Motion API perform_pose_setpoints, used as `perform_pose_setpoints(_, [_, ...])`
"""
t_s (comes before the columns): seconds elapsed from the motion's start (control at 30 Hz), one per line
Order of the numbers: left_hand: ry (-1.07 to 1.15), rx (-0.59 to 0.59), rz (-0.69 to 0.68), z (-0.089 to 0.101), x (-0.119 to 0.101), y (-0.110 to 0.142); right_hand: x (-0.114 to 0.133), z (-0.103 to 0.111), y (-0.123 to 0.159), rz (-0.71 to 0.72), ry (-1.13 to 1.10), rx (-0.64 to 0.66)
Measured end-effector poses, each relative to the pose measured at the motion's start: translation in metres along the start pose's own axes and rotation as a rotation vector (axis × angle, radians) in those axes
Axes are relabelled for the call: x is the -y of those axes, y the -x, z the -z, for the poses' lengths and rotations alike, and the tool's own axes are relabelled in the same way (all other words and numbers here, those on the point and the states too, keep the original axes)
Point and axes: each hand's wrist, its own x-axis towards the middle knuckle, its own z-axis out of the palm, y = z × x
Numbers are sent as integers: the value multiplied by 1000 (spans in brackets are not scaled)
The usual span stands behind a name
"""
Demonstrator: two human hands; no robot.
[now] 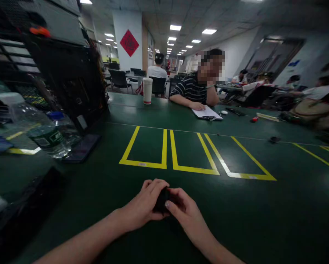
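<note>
Both of my hands meet just in front of me, over the near part of the dark green table (230, 212). Between them is a small black object (161, 201), mostly covered by my fingers, so its kind does not show. My left hand (148, 200) is curled round its left side and top, fingers bent over it. From the right, my right hand (185, 209) closes on the same object, thumb and fingertips pressed to its right edge.
Yellow tape outlines (142, 165) mark the table beyond my hands. A water bottle (47, 135), a dark flat phone-like slab (83, 148) and a black computer case (68, 69) stand left. Across sit a white cup (147, 91), a clipboard (207, 113) and a seated person (192, 86).
</note>
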Motion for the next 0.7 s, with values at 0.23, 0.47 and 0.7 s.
perform_pose_setpoints(0.23, [41,12,0,1,-1,-1,-2,2,5,111,124,-31])
perform_pose_setpoints(0.47, [44,34,5,2,0,0,-2,3,5,65,120,-30])
perform_pose_setpoints(0.7, [69,62,42,7,-5,0,-2,5,3,40,124,5])
